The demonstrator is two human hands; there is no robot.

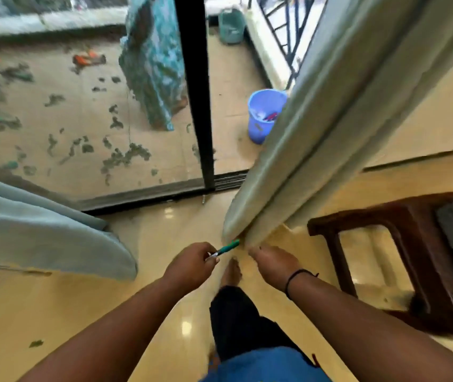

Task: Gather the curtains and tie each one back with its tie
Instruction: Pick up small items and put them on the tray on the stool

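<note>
- While the left hand (192,264) pinches a small green strip (226,248), probably the tie, it sits just beside the hanging hem of the pale grey-green fabric curtain (316,139), ready to wrap.
- Reaching to that hem, the right hand (273,261) touches the folds, seemingly to bunch them; its grip is hidden.
- Another pale blue-grey curtain (40,230) hangs left, untied.
- Close right, a dark wooden stool (385,216) crowds the working space; a blue plastic bucket (264,114) stands beyond the black door frame (197,92).

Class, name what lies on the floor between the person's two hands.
In the head view, a bare foot stands on the tiled floor between left hand and right hand.
</note>
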